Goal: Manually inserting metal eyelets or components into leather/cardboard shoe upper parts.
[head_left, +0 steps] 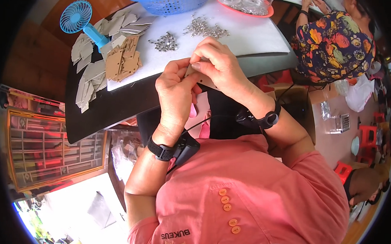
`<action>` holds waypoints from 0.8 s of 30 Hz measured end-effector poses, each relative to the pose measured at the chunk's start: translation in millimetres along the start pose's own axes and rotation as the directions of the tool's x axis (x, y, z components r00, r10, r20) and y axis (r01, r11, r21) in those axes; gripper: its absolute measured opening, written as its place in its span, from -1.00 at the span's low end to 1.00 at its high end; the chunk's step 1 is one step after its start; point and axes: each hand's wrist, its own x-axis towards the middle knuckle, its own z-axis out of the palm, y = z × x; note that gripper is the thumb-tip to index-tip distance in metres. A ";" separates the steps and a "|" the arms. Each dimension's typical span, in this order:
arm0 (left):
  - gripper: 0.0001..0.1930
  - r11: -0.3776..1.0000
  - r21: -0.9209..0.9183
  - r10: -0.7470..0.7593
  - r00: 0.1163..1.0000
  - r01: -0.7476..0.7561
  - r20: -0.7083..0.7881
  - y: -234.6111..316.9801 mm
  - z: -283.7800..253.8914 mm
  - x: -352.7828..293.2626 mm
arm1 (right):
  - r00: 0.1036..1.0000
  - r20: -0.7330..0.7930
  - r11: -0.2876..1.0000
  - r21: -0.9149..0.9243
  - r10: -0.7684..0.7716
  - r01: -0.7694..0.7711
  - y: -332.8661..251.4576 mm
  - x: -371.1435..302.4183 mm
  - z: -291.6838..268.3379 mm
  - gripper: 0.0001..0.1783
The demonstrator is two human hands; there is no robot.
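Note:
My left hand (pixel 175 84) is closed round a small greyish card (pixel 209 82) with a dark hole in it, held just off the table's near edge. The thumb and forefinger of my right hand (pixel 221 62) pinch together at the card's upper part. Whatever sits between those fingertips is too small and covered to make out. Beyond my hands, a little heap of shiny metal studs (pixel 166 42) lies on the white sheet (pixel 146 64). A wider scatter of small metal pieces (pixel 203 27) spreads to its right. Brown punched cards (pixel 123 61) are piled to the left.
Grey card stacks (pixel 91 84) and a blue fan (pixel 76 16) stand on the dark table's (pixel 118 104) left side. A blue basket (pixel 171 3) and a red tray (pixel 244 7) holding plastic-bagged pieces sit at the back. Another person in a floral top (pixel 334 45) works at right.

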 end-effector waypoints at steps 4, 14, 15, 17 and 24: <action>-0.76 1.000 0.002 0.000 1.000 0.000 -0.004 -1.1 -1.1 -0.4 | 0.980 0.032 0.974 0.106 0.197 -0.199 -3.2 -1.7 1.2 -0.92; -0.58 0.998 0.019 0.053 0.998 -0.053 0.025 -0.3 -2.4 -3.8 | 0.902 0.133 0.863 0.263 0.410 -0.431 -17.2 2.6 -5.1 -0.75; -0.53 0.998 0.027 0.062 0.998 -0.063 0.031 0.7 -2.3 -4.4 | 0.892 0.169 0.855 0.258 0.419 -0.450 -17.8 3.3 -5.9 -0.74; -0.49 0.997 0.038 0.064 0.997 -0.065 0.030 1.0 -1.8 -4.9 | 0.882 0.199 0.846 0.256 0.427 -0.468 -16.1 3.4 -7.1 -0.73; -0.41 0.993 0.074 0.087 0.996 -0.088 0.019 -1.5 0.1 -5.6 | 0.876 0.233 0.816 0.323 0.422 -0.479 -11.4 4.2 -7.9 -0.87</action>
